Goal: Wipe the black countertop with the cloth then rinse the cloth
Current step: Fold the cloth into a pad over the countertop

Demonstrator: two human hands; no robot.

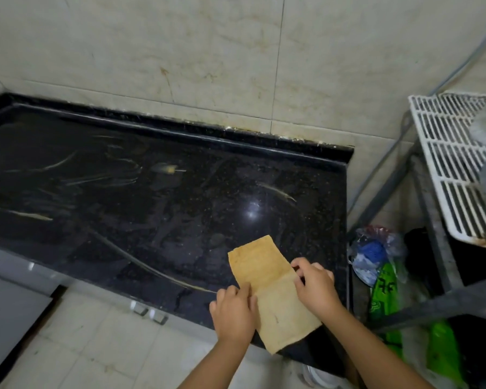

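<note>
Over the countertop edge, both hands' curled grips pinch the cloth

Both bare forearms reach forward and slightly inward from the lower edge of view. Left hand: palm down, fingers curled, thumb side pinching the left edge of the cloth. Right hand: palm down, fingers bent, gripping the cloth's right edge. Hands near each other, not touching.

Cloth on countertop near its right front corner, rack to the right.
</note>
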